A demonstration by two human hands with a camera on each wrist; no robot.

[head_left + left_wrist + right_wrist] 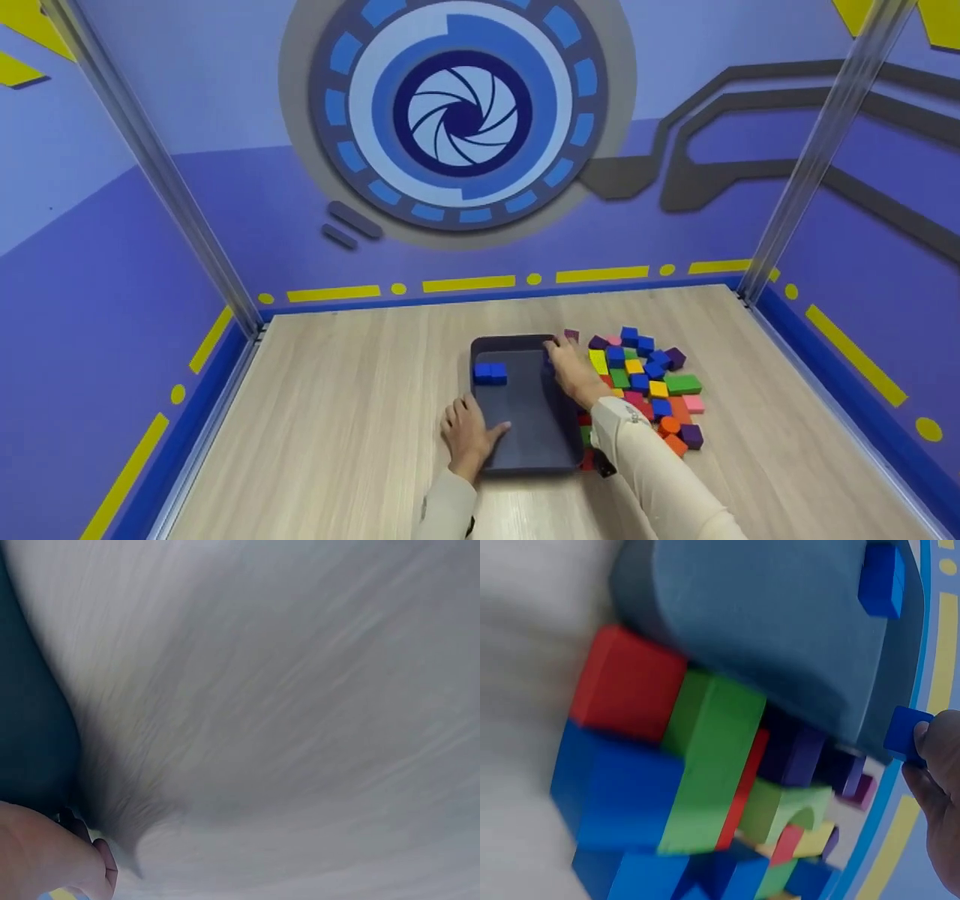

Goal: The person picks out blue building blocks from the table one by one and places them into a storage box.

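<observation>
Sleeves (667, 472) nearest, the tray (532, 409) points lengthwise toward back wall (225, 202).

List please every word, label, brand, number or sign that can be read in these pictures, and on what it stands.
There is no readable text: the tray and the blocks show no lettering, and the wall bears only graphics, including a round emblem.

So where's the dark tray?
In the head view, the dark tray sits on the table, low and just right of centre, with the left hand at its left edge and colourful blocks along its right side.
</observation>
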